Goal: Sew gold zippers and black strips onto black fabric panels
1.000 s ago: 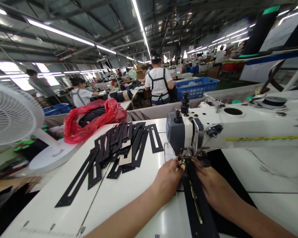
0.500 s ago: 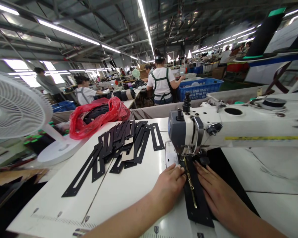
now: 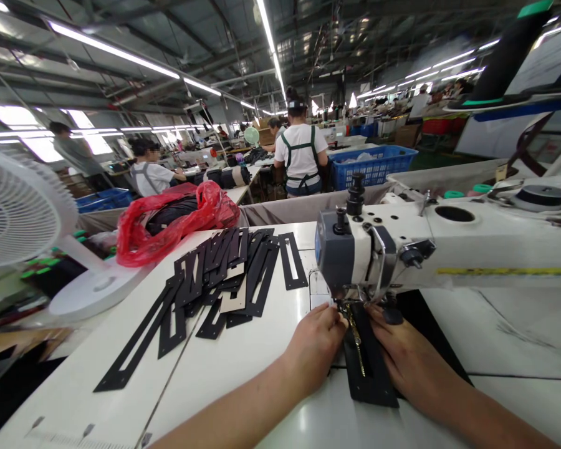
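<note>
White table (image 3: 206, 386), black zippered panel (image 3: 374, 358), piled frames (image 3: 219, 274), red bag (image 3: 215, 209), strip lights (image 3: 115, 50) overhead

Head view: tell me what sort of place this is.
Probably a sewing factory floor: an industrial-looking sewing machine, a pile of black cut-out pieces on the white table, and several people farther back.

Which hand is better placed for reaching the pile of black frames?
Probably the left hand: it is nearer the pile, while the right hand lies on the far side of the zippered piece.
</note>
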`<state>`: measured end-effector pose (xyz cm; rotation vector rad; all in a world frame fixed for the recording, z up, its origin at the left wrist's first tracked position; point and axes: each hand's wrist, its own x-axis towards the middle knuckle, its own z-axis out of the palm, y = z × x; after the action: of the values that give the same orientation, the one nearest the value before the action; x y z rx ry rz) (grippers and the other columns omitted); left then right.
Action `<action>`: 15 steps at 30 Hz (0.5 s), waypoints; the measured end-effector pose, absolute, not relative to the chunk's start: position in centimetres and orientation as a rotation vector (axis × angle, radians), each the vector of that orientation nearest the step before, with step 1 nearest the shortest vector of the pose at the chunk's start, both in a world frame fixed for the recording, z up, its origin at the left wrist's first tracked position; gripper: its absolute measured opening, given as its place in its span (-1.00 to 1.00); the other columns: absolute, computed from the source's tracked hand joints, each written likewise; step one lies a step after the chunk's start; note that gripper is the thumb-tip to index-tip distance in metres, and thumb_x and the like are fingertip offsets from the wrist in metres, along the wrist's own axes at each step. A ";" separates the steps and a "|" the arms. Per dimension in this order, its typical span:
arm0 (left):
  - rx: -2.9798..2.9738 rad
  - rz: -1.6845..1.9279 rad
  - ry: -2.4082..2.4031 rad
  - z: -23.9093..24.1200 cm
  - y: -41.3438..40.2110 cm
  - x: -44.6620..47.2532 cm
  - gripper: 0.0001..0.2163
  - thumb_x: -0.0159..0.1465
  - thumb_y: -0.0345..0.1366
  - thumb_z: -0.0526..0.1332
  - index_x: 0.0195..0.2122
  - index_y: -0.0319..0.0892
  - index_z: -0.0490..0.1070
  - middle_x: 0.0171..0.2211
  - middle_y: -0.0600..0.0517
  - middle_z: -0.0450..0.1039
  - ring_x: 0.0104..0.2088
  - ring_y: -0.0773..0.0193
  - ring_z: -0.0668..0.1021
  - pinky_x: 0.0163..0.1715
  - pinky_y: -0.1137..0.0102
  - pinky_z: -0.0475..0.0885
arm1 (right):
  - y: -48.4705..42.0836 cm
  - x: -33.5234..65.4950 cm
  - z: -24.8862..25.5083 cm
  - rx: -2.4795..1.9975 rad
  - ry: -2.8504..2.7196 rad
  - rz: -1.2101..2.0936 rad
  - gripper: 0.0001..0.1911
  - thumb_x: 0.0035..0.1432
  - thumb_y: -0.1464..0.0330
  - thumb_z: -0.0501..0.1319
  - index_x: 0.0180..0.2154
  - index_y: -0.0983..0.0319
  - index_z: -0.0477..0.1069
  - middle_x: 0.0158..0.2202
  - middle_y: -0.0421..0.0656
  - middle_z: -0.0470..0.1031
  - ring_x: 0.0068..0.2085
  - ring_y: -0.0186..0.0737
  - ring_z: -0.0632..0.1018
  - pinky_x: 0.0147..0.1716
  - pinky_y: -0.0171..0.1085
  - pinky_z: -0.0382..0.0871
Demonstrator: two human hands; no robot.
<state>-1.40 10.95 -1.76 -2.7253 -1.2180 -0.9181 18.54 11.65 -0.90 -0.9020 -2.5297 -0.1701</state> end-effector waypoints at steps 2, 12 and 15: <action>-2.740 -0.916 -1.208 -1.9 10.9 -1.5 -0.80 0.31 -0.44 -0.03 -0.19 -0.27 0.38 -0.29 -0.09 0.40 -0.17 0.19 0.47 -0.07 0.26 0.44 | 11.7 18.6 -0.7 -0.916 -2.528 -0.109 -0.58 0.17 0.48 0.01 0.07 0.29 0.28 0.06 0.03 0.34 0.09 -0.11 0.35 0.06 -0.08 0.30; -2.720 -0.897 -1.201 -2.2 10.5 -1.8 -0.81 0.22 -0.43 0.05 -0.18 -0.30 0.38 -0.23 -0.13 0.42 -0.11 0.15 0.47 0.11 0.20 0.31 | 12.9 18.2 1.5 -1.009 -2.627 0.052 -0.80 -0.01 0.38 0.26 -0.25 0.19 0.45 -0.16 -0.11 0.47 -0.13 -0.12 0.47 -0.14 -0.18 0.39; -2.744 -0.900 -1.252 -2.0 10.3 -1.9 -0.78 0.18 -0.40 0.10 -0.15 -0.28 0.38 -0.21 -0.12 0.42 -0.11 0.15 0.47 0.11 0.17 0.29 | 13.3 18.0 2.3 -0.975 -2.658 0.101 -0.88 0.01 0.40 0.20 -0.32 0.19 0.45 -0.21 -0.11 0.50 -0.19 -0.14 0.50 -0.15 -0.19 0.38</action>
<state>-1.87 10.34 -2.02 -2.7439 -1.2524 -0.8997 18.03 13.31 2.26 -0.9746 -2.6584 0.1009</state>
